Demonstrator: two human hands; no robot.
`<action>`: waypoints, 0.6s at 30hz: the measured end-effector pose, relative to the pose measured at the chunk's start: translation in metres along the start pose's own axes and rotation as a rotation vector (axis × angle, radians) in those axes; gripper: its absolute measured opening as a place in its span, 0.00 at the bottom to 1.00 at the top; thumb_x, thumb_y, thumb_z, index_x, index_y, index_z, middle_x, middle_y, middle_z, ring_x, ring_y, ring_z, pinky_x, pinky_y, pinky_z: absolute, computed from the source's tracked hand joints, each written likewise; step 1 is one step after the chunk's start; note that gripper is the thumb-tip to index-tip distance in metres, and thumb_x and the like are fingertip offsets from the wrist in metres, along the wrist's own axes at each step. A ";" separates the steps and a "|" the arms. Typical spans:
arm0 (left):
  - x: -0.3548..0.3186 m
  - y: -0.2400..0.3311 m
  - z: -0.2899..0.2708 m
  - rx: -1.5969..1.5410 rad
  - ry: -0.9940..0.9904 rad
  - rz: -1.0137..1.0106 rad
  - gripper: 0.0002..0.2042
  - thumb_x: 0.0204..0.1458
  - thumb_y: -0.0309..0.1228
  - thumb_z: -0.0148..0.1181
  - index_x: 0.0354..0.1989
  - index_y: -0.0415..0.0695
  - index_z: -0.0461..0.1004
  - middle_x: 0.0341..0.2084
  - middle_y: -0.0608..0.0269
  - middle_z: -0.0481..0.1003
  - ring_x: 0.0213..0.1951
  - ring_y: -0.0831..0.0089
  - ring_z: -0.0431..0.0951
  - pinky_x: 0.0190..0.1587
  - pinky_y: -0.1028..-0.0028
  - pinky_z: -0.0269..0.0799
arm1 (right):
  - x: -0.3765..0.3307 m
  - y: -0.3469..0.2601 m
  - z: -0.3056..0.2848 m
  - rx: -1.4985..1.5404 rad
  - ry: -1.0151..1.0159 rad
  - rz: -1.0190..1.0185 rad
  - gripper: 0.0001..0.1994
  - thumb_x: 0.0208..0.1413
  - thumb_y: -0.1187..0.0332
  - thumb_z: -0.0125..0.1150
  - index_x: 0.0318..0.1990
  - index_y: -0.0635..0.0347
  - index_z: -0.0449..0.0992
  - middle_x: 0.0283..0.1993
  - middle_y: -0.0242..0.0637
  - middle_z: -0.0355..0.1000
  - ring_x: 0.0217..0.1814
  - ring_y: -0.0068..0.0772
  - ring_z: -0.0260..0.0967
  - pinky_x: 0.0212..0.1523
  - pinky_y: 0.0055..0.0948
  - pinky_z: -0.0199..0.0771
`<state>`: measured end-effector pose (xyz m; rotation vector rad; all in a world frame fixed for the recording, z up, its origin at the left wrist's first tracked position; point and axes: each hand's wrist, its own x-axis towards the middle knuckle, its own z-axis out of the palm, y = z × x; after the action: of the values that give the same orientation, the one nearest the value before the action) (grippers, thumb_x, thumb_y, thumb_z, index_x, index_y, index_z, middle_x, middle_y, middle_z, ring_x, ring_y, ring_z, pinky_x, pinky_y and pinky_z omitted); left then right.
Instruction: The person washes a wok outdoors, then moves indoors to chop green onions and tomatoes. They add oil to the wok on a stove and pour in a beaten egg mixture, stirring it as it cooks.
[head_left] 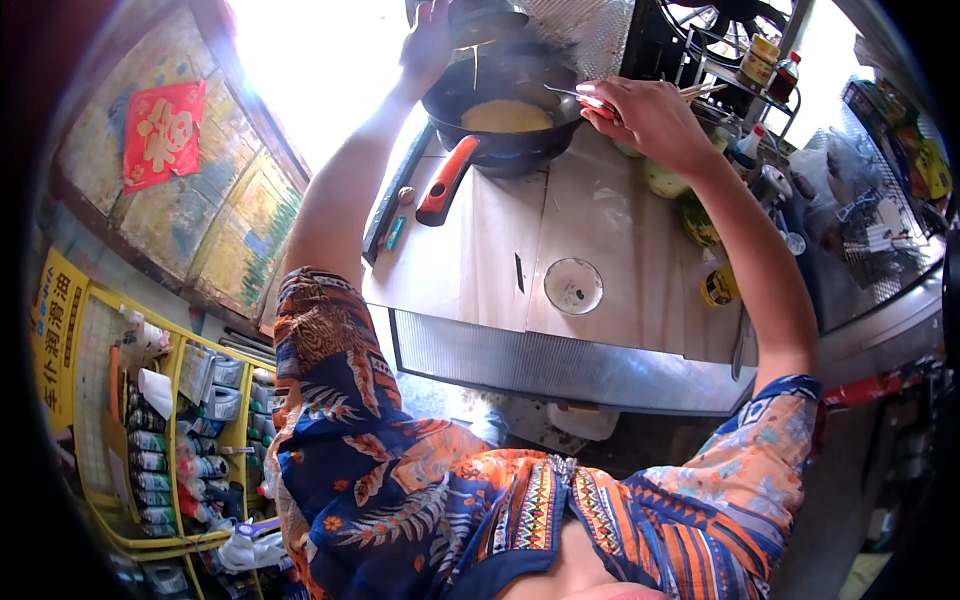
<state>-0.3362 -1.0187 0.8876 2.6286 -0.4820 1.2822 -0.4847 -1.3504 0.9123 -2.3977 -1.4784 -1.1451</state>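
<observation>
In a black wok (pixel 505 155) with a red-orange handle lies a round of pale yellow batter or egg (pixel 508 117). My left hand (pixel 428 48) is raised at the side of a dark round vessel (pixel 490 22) above the wok; the top edge cuts off some of its fingers. Yellow liquid (pixel 475 68) runs down in thin strands under that vessel. At the wok's right rim, my right hand (pixel 645 115) is closed around the red handle of a metal utensil (pixel 598 103). Its thin metal part points left over the wok, and its kind is unclear.
A small white bowl (pixel 573 286) stands on the wooden-topped table (pixel 470 270), right of a dark strip (pixel 519 272). A teal lighter (pixel 396 233) and small brown ball (pixel 406 195) lie near the left edge. Jars (pixel 720 286) and bottles (pixel 748 146) line the right side.
</observation>
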 end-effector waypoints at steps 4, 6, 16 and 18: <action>0.002 -0.002 0.003 -0.151 -0.036 0.032 0.32 0.50 0.23 0.49 0.63 0.48 0.44 0.54 0.47 0.56 0.47 0.50 0.69 0.44 0.63 0.68 | 0.015 0.001 -0.009 -0.006 -0.144 -0.090 0.13 0.51 0.65 0.62 0.44 0.55 0.72 0.30 0.34 0.72 0.27 0.35 0.72 0.26 0.30 0.72; -0.001 -0.003 0.002 -0.222 -0.057 0.061 0.32 0.50 0.23 0.48 0.64 0.49 0.43 0.56 0.46 0.55 0.48 0.50 0.68 0.47 0.63 0.67 | 0.019 -0.013 -0.019 0.035 -0.170 -0.137 0.12 0.50 0.66 0.62 0.42 0.55 0.73 0.27 0.33 0.72 0.26 0.33 0.72 0.27 0.29 0.73; -0.006 0.001 -0.012 -0.442 -0.128 0.136 0.37 0.50 0.22 0.48 0.68 0.50 0.38 0.62 0.44 0.50 0.57 0.47 0.62 0.57 0.61 0.62 | 0.050 -0.052 -0.001 -0.098 -0.319 -0.287 0.07 0.51 0.64 0.58 0.34 0.55 0.71 0.22 0.30 0.67 0.23 0.29 0.71 0.23 0.28 0.71; -0.006 0.004 -0.021 -0.330 -0.070 0.226 0.37 0.49 0.21 0.46 0.69 0.49 0.37 0.62 0.43 0.49 0.58 0.46 0.62 0.58 0.60 0.62 | 0.048 -0.044 0.001 -0.138 -0.306 -0.304 0.07 0.51 0.65 0.58 0.34 0.56 0.70 0.21 0.30 0.66 0.23 0.28 0.70 0.23 0.28 0.71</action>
<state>-0.3567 -1.0153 0.8955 2.3981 -0.9380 1.0607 -0.5078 -1.2916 0.9296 -2.5991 -1.9764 -0.9911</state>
